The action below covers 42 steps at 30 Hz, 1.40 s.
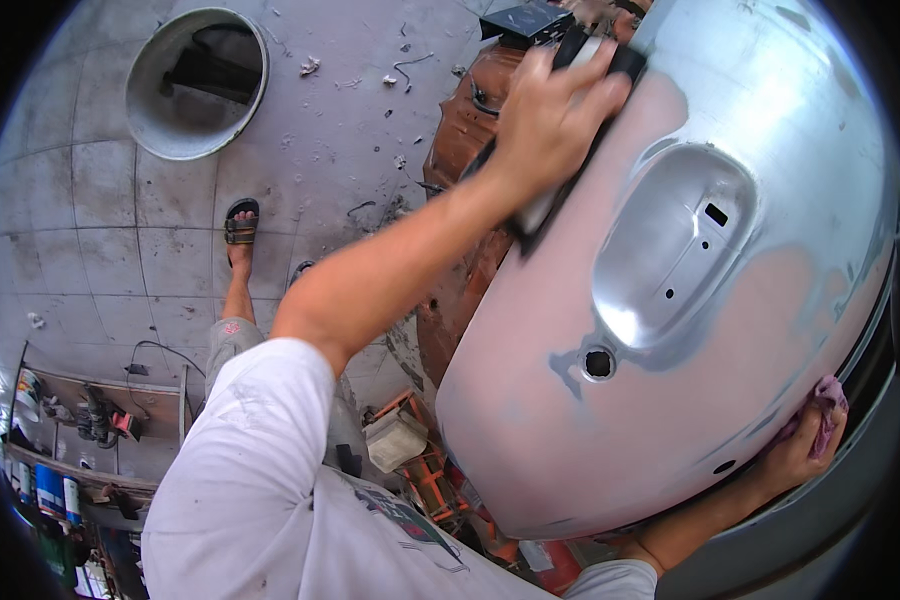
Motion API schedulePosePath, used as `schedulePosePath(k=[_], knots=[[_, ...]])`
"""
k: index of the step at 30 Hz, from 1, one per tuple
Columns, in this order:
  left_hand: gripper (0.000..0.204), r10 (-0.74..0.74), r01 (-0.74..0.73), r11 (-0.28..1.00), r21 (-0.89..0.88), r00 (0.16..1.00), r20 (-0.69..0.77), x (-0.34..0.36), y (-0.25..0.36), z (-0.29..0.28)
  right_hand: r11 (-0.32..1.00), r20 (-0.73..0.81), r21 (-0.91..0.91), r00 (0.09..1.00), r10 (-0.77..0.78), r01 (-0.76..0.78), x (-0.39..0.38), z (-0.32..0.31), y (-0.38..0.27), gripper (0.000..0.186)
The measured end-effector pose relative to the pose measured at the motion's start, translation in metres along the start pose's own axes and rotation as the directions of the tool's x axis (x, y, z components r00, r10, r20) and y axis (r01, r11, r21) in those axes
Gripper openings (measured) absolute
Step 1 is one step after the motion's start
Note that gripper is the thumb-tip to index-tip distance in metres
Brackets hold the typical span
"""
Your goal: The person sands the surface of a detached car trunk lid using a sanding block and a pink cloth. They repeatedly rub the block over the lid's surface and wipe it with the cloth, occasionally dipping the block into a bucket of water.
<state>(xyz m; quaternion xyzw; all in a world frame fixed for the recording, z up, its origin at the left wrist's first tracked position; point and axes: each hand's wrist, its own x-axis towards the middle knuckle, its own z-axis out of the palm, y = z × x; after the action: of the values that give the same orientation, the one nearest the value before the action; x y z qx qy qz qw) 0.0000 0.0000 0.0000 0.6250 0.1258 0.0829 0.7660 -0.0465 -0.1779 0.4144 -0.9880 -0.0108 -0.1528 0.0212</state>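
With the left hand (555, 115) pressing a long black sanding block (560, 160) onto the filler-patched bare-metal car panel (670, 330) and the right hand (800, 445) clutching a pink rag (828, 400) at its lower edge, uneven pressure risked gouging the filler.

One view only, from a fisheye camera on the person's head, facing steeply down and close to the work. The bare metal car panel (670, 300) fills the right half of the frame, near the lens. The tiled floor (100, 240) curves away across the left half, much farther off, with a round opening (198, 82) at upper left. The person's white shirt (260, 500) rises from the lower edge. Dark rim corners bound the picture.
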Motion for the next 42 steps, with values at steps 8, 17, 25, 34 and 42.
schedulePosePath(k=[8,17,25,34,42], knots=[[0.051,-0.152,0.155,0.978,-0.138,0.988,0.038,-0.06,0.02,-0.026,0.996,-0.057,-0.065,0.996,0.062,-0.066,0.0,0.0,-0.002,0.019],[0.049,0.004,-0.002,0.998,-0.063,0.999,0.036,-0.103,0.02,-0.043,0.998,-0.033,-0.047,0.999,0.037,-0.038,0.003,-0.019,0.013,0.02],[0.055,-0.094,0.095,0.974,-0.206,0.995,0.014,0.079,0.023,0.005,0.999,-0.101,-0.023,0.994,0.03,-0.032,0.002,-0.006,0.006,0.021],[0.049,-0.069,0.063,0.98,-0.188,0.997,-0.023,-0.059,0.015,-0.025,0.995,-0.017,-0.085,0.998,0.056,-0.057,0.001,-0.024,0.019,0.02],[0.042,0.212,-0.206,0.967,0.152,0.977,-0.023,0.02,-0.013,0.002,0.992,-0.051,-0.048,0.992,0.117,-0.12,0.005,-0.023,0.015,0.02]])
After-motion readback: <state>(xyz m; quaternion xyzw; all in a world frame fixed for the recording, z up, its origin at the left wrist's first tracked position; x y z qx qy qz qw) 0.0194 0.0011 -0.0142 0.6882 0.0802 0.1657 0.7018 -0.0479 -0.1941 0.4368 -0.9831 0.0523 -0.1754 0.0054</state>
